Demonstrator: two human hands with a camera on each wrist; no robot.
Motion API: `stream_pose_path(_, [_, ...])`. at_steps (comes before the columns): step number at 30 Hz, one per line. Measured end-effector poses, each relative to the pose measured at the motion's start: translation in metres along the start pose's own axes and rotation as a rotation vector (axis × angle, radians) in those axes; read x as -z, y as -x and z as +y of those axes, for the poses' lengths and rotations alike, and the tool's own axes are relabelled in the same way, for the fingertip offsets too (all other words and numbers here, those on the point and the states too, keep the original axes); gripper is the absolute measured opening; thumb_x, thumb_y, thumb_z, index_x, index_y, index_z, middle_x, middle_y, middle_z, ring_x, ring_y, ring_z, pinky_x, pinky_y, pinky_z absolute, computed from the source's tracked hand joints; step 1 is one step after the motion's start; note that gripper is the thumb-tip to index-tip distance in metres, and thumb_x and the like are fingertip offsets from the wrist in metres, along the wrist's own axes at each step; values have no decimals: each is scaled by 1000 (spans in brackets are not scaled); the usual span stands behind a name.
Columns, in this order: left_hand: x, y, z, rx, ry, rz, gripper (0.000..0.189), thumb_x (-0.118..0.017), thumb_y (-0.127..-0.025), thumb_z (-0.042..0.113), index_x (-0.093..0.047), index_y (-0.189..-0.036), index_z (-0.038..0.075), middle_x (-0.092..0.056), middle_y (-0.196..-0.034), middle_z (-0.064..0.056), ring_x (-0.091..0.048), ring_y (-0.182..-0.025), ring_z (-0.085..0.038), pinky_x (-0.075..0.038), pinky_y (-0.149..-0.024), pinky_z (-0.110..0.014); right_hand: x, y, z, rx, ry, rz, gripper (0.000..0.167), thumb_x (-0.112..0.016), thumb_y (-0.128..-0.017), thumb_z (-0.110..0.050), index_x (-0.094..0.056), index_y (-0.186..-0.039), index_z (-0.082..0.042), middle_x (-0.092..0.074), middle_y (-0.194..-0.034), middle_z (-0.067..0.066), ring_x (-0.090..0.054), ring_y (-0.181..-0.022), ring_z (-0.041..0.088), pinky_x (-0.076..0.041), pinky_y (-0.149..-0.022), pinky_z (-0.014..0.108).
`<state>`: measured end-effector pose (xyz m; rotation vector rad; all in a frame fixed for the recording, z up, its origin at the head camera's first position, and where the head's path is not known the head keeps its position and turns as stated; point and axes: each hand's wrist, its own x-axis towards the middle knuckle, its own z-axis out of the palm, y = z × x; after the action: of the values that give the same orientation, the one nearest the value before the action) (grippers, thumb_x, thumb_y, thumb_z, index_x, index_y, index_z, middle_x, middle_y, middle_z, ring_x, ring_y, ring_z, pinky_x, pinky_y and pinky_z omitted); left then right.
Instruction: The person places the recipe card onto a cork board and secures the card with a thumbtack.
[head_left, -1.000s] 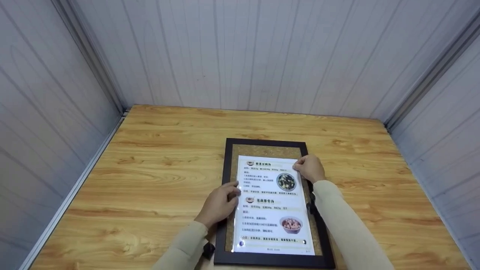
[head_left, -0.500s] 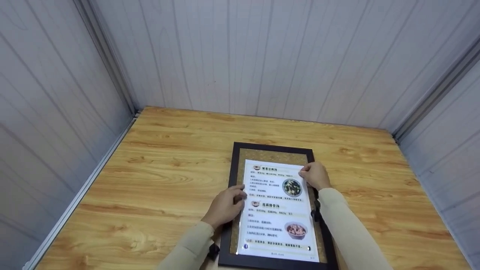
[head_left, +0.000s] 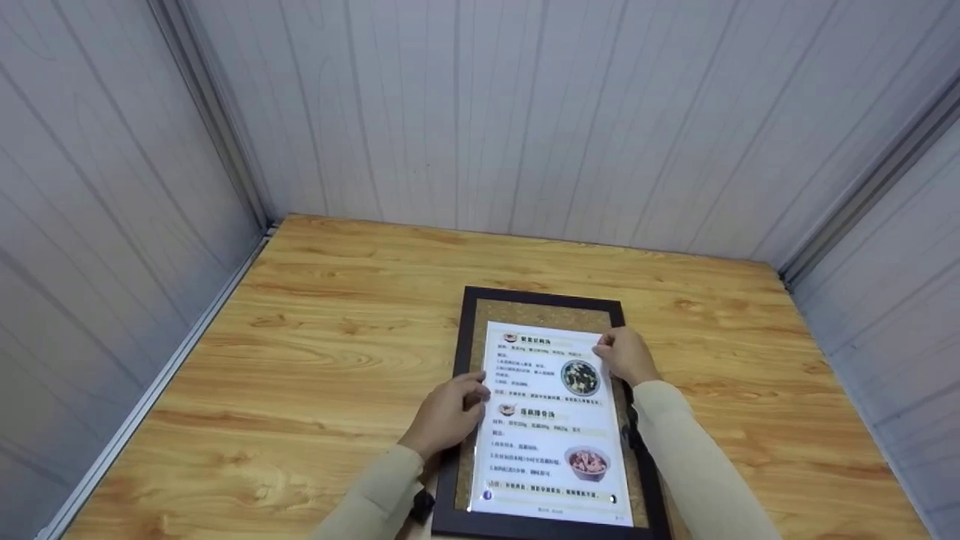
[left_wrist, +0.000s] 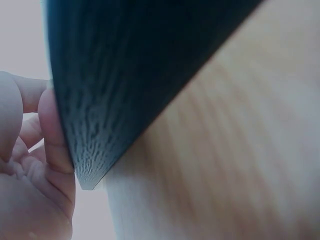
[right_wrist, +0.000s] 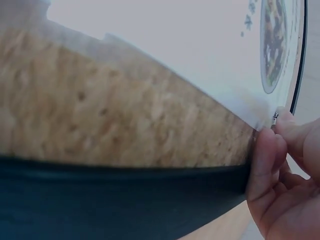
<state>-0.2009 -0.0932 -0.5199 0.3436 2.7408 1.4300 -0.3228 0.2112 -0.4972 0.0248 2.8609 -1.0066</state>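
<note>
A glossy printed recipe sheet lies on a cork board with a dark frame. Two pins hold its bottom corners: a purple pin at left and a dark pin at right. At the sheet's top right corner my right hand pinches a small shiny pin between thumb and fingertip. My left hand reaches over the frame's left side, its loosely bent fingers resting at the sheet's left edge. The left wrist view shows those fingers against the dark frame.
The board lies on a wood-grain table near its front. Pale panelled walls enclose the table at the back and both sides. A dark strap circles the left sleeve.
The head view has shifted slightly, so the board sits a little lower and further right than a second ago. Both hands keep their places on the sheet.
</note>
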Motion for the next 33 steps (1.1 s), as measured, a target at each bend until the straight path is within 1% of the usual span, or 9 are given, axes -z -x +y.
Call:
stream_pose_path(5, [4, 1, -1, 8, -8, 2, 17, -61, -92, 9, -73, -105, 9, -54, -143, -8, -53, -126, -30, -49, -94, -42, -4, 1, -1, 21, -34, 10, 16, -63, -95, -7, -67, -80, -2, -55, -64, 4, -49, -51, 13, -43, -45, 25])
stream_pose_path(12, [3, 3, -2, 11, 12, -7, 12, -62, -92, 9, -72, -98, 11, -52, -144, -10, -52, -127, -31, -49, -90, -41, -7, 4, 1, 70, 0, 53, 19, -63, -95, -7, -68, -78, -2, -53, -60, 2, -47, -49, 11, -39, -45, 25])
stream_pose_path(14, [3, 2, -2, -2, 21, -6, 11, -62, -93, 9, -72, -97, 10, -52, -144, -12, -52, -127, -33, -50, -91, -41, -7, 5, 3, 73, -19, 65, 19, -63, -96, -8, -70, -80, -2, -53, -60, 2, -46, -48, 12, -38, -44, 25])
stream_pose_path(17, [2, 2, -2, 9, 39, -4, 10, -63, -94, 11, -72, -97, 10, -52, -144, -12, -51, -128, -32, -50, -90, -41, -7, 7, 6, 76, -55, 71, 19, -62, -98, -10, -72, -85, -1, -57, -62, 5, -46, -47, 12, -38, -44, 26])
stream_pose_path(21, [1, 0, -3, 34, 60, 0, 9, -63, -96, 13, -72, -96, 10, -53, -143, -11, -49, -130, -30, -49, -92, -41, -4, 10, 8, 67, -85, 47, 22, -58, -100, -12, -74, -89, -1, -63, -71, 7, -48, -49, 12, -40, -45, 26])
stream_pose_path(25, [-1, -2, -2, 10, 88, 5, 11, -62, -97, 13, -72, -96, 9, -53, -142, -14, -48, -131, -31, -49, -92, -40, 0, 14, 8, 66, -71, 29, 21, -58, -99, -15, -70, -89, -1, -62, -76, 7, -51, -60, 15, -42, -53, 27])
stream_pose_path(29, [-1, -2, -3, 14, 129, -3, 11, -61, -97, 11, -71, -97, 7, -52, -143, -15, -55, -121, -30, -56, -68, -35, 5, 21, 10, 82, -122, -17, 19, -58, -99, -14, -67, -103, 2, -63, -85, 10, -57, -71, 18, -48, -61, 30])
stream_pose_path(32, [-1, -1, -4, 36, 152, -10, 10, -61, -97, 11, -70, -98, 6, -51, -144, -15, -57, -116, -28, -54, -49, -31, 12, 26, 13, 84, -187, -50, 22, -56, -100, -11, -64, -113, 5, -65, -93, 15, -62, -76, 22, -52, -65, 32])
stream_pose_path(33, [-1, -1, -4, 36, 155, -10, 10, -61, -97, 11, -70, -98, 6, -51, -144, -15, -57, -117, -28, -54, -48, -30, 16, 28, 15, 85, -204, -54, 23, -56, -100, -10, -63, -114, 7, -65, -94, 16, -62, -78, 24, -53, -66, 33])
